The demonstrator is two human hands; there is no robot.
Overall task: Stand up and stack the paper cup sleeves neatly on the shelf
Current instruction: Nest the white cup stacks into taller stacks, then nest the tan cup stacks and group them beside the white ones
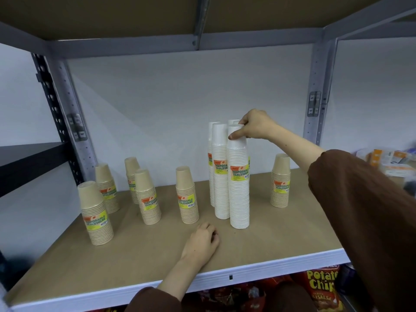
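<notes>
Right hand [255, 128] atop white cup sleeve [239, 183]

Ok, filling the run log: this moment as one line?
right hand: gripping front tall white cup sleeve top | left hand: resting on brown shelf board

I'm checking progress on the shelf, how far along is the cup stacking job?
Well along. Every sleeve in view stands upright on the shelf: six tan sleeves and four white sleeves bunched together. In hand: the right hand grips the top of the front white sleeve, while the left hand rests empty on the board. Left: the tan ones stand scattered and could be grouped neatly.
</notes>
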